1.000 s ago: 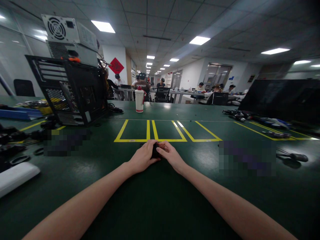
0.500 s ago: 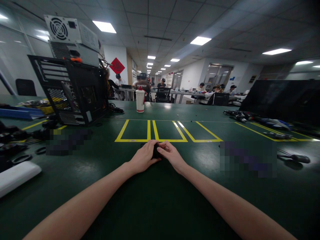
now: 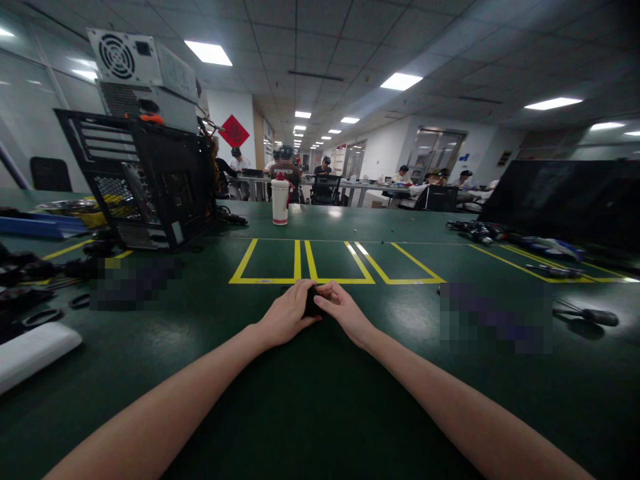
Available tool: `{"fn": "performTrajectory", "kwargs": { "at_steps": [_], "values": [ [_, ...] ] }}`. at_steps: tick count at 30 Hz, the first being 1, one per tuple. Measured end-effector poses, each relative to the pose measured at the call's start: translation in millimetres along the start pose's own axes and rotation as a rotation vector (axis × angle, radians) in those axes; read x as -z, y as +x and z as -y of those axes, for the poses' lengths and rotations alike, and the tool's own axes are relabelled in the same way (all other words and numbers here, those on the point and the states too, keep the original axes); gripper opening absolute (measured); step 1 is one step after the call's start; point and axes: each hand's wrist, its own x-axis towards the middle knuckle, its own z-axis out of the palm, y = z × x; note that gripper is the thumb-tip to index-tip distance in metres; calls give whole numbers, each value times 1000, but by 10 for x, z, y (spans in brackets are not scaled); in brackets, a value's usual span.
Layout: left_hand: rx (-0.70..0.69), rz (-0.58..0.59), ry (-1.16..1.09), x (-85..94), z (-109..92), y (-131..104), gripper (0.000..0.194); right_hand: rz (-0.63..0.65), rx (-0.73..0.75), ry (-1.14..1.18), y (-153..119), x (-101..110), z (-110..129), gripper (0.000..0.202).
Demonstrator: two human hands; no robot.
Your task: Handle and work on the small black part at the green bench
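A small black object (image 3: 311,305) sits between my two hands on the dark green table (image 3: 310,400). Its kind is hidden by my fingers. My left hand (image 3: 290,312) is wrapped round it from the left, thumb low and fingers over the top. From the right, the fingers of my right hand (image 3: 341,308) are closed against its upper edge, with the thumb bent toward it. Just beyond my hands, yellow tape rectangles (image 3: 340,281) mark the tabletop.
To the left stand a black computer case (image 3: 145,180) with power supplies (image 3: 145,67) on top and a white long object (image 3: 37,353). A white tumbler (image 3: 281,203) stands at the back. On the right are a dark screen (image 3: 565,207) and a black-handled tool (image 3: 595,316). People sit farther off.
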Motion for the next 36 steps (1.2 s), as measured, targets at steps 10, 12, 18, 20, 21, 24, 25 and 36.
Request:
{"fn": "performTrajectory", "kwargs": {
  "at_steps": [10, 12, 18, 20, 21, 24, 25, 36],
  "values": [
    [2, 17, 4, 44, -28, -17, 54, 74, -55, 93, 23, 35, -24, 33],
    [0, 16, 3, 42, -29, -15, 55, 80, -45, 102, 22, 38, -31, 32],
    [4, -2, 9, 4, 7, -7, 57, -3, -55, 29, 37, 30, -55, 27],
    [4, 3, 3, 6, 10, -11, 57, -1, -82, 22, 47, 32, -61, 30],
    [4, 6, 2, 10, 8, -13, 57, 12, -86, 29, 49, 34, -60, 30],
    [2, 5, 0, 18, -2, -15, 56, 69, -63, 93, 43, 34, -41, 31],
    [0, 1, 0, 18, -4, -13, 56, 82, -55, 113, 37, 32, -31, 32],
    [-6, 4, 17, 19, -2, -9, 56, 26, -97, 54, 32, 24, -4, 28]
  ]
}}
